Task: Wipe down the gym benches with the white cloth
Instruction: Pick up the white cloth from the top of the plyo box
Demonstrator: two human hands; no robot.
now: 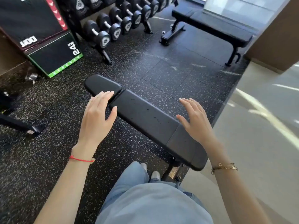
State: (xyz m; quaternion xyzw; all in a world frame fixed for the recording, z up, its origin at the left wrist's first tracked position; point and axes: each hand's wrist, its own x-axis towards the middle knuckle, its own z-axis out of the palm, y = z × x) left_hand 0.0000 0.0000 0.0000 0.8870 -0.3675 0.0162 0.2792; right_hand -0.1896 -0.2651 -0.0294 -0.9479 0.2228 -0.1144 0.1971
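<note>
Two bare hands hover over a black padded bench point(145, 120) that runs diagonally across the speckled rubber floor point(161, 70). The left hand point(97, 113) is spread flat with straight fingers, its fingertips above the gap between the short end pad and the long pad, and it holds nothing; whether it touches the padding I cannot tell. The right hand point(194, 118) is likewise spread with relaxed fingers over the far edge of the bench, holding nothing. A red string bracelet point(80, 159) circles the left wrist and a gold bracelet point(224, 167) the right. Small dark specks dot the long pad. No white cloth shows anywhere in view. A second black bench point(218, 25) stands well apart, farther away on the right, near a tan wall. A rack of dumbbells point(116, 25) lines the far side, and a black plyo box point(55, 55) edged in green stands at the left. Light blue jeans point(145, 204) and pale shoes show below.
</note>
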